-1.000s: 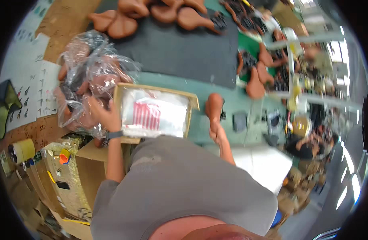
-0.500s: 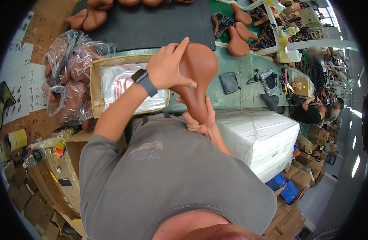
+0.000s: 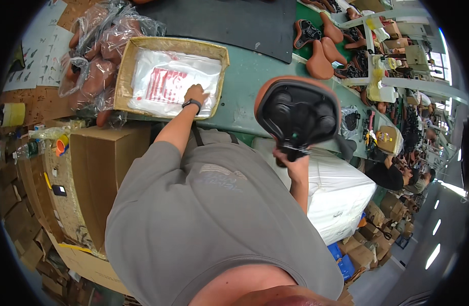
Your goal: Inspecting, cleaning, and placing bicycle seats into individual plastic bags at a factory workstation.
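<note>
My right hand (image 3: 295, 166) grips a brown bicycle saddle (image 3: 262, 97) by its narrow nose. The saddle is raised to the right of my body, its black underside (image 3: 298, 112) facing me. My left hand (image 3: 195, 95), with a dark watch on the wrist, is down on a stack of clear plastic bags (image 3: 160, 84) with red print. Its fingers are bent and drawn together at the top bag; the fingertips are partly hidden. The bags lie in a shallow yellowish open box (image 3: 224, 57) on the green table (image 3: 242, 97).
Plastic-wrapped brown saddles (image 3: 99, 76) lie left of the box. A black mat (image 3: 219, 23) covers the table's far part. More saddles (image 3: 320, 65) rest at the far right. A white wrapped block (image 3: 341, 199) stands at my right, a cardboard carton (image 3: 104, 173) at my left.
My left hand has let go of the saddle and moved left and down to the bags. My right hand has moved the saddle rightward and turned its underside into view.
</note>
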`<state>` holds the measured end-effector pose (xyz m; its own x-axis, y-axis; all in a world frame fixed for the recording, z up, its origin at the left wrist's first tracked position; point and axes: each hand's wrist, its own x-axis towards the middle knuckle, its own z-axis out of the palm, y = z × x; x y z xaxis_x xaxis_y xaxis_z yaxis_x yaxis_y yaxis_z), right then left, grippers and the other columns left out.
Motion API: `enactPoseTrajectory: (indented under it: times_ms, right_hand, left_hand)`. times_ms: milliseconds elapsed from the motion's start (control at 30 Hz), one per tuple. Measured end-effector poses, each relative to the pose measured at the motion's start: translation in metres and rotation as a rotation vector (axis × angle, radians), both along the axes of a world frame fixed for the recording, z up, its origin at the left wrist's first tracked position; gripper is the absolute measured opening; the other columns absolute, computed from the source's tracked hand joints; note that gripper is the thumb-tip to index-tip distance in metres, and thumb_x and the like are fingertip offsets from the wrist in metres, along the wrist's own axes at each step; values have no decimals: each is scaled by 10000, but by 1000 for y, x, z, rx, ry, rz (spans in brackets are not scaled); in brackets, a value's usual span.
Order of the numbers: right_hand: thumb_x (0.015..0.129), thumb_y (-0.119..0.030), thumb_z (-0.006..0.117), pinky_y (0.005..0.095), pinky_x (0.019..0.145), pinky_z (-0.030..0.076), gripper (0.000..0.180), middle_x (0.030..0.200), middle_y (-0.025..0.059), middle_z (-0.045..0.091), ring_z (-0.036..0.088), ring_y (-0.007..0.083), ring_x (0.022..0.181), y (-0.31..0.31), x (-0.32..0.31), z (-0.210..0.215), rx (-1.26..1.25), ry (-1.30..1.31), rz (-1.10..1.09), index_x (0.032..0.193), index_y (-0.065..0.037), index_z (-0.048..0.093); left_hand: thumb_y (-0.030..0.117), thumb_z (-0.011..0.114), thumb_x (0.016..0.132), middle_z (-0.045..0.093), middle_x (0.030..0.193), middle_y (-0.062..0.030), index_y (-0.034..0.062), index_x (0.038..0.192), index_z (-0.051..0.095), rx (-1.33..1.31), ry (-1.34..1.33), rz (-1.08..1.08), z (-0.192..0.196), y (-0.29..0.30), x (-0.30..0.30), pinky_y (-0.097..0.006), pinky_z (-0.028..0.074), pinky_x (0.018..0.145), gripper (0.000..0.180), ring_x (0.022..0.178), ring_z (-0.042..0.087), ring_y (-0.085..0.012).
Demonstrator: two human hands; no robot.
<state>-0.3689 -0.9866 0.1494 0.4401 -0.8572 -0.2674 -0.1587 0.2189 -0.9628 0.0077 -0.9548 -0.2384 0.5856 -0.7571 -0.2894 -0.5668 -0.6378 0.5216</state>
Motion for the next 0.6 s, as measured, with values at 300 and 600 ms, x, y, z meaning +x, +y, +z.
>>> enactPoseTrajectory:
  times_ms: [300, 600]
  right_hand:
    - [893, 13, 870, 369, 779, 621, 764, 1191, 122, 727, 743, 216, 962, -8, 48, -94, 415, -20, 111, 1529, 6, 446]
    - [940, 49, 819, 402, 839, 661, 672, 1209, 130, 730, 773, 250, 998, -26, 223, -226, 353, -121, 446, 1521, -26, 489]
  left_hand:
    - [319, 593, 1142, 823, 1185, -195, 96, 1204, 858, -62, 174, 143, 25, 32, 16, -516, 618, 976, 352, 1087, 772, -421]
    - [157, 588, 1153, 833, 1151, -103, 11, 1273, 772, -180, 1059, 327, 22, 63, 82, -379, 672, 894, 263, 1038, 823, -232]
